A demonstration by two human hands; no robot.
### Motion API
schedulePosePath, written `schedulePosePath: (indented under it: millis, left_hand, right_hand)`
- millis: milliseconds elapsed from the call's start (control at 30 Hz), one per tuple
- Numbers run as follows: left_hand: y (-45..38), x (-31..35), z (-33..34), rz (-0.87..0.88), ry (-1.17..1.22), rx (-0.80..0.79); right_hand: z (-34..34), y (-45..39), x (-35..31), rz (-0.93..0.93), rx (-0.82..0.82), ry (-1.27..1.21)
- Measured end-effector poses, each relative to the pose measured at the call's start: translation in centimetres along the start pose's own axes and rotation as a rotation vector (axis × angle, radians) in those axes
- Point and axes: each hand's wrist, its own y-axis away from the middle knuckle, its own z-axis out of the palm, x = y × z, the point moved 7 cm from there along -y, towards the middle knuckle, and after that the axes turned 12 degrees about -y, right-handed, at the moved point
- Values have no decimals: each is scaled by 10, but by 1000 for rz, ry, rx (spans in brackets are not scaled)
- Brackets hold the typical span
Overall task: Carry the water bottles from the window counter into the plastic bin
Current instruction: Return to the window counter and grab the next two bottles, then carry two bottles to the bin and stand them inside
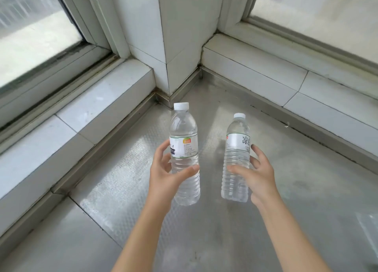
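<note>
Two clear water bottles with white caps and white labels are upright over the metal window counter (126, 169). My left hand (163, 175) wraps the left bottle (184, 145) at its middle, thumb across the front and fingers behind. My right hand (255, 175) grips the right bottle (237, 149) from its right side, thumb across the ribbed lower part. Both bottles lean slightly. I cannot tell whether their bases touch the counter. The plastic bin is not in view.
A white tiled pillar (184, 36) stands in the corner behind the bottles. Raised tiled sills run along the left window (30, 36) and the right window (317, 10). A clear plastic sheet (368, 228) lies at the counter's right edge.
</note>
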Motion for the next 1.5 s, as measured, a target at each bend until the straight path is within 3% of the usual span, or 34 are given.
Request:
schedulePosePath:
  millis: [467,867,1500]
  left_hand:
    - [178,30,-54,123,44,266]
    - [368,3,-111,151,143,606]
    - [637,-110,-218,58,341,1212]
  right_hand:
    - [-14,157,-12,-135,-384,-55]
    - [-16,298,-6,-277,-753,48]
    - [70,541,137,-171,-1523,387]
